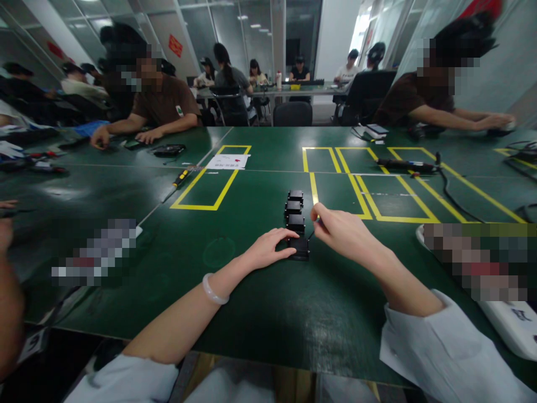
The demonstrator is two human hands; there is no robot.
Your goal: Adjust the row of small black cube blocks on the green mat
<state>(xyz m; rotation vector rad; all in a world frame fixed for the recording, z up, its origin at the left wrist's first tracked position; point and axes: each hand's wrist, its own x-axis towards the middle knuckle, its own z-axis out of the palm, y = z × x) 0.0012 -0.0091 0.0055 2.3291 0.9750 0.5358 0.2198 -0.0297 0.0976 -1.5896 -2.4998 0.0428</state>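
Note:
Several small black blocks with knobs at their corners stand in a row on the green table. My left hand (pixel 271 248) pinches the left side of the nearest black block (pixel 299 247), thumb in front and fingers behind. Against that block's right side points a thin dark tool (pixel 311 237), closed in the fingers of my right hand (pixel 338 226). Whether it is a screwdriver or a hex key I cannot tell, as the hand hides its upper part. Just beyond lie a second black block (pixel 296 223), a third black block (pixel 293 207) and the farthest black block (pixel 296 195).
Yellow tape rectangles (pixel 195 207) mark the green table (pixel 251 308). A yellow-and-black screwdriver (pixel 182 178) lies left near a paper sheet (pixel 229 162). A black tool with a cable (pixel 405 165) lies right. White-edged power strips flank my arms. Two people sit opposite.

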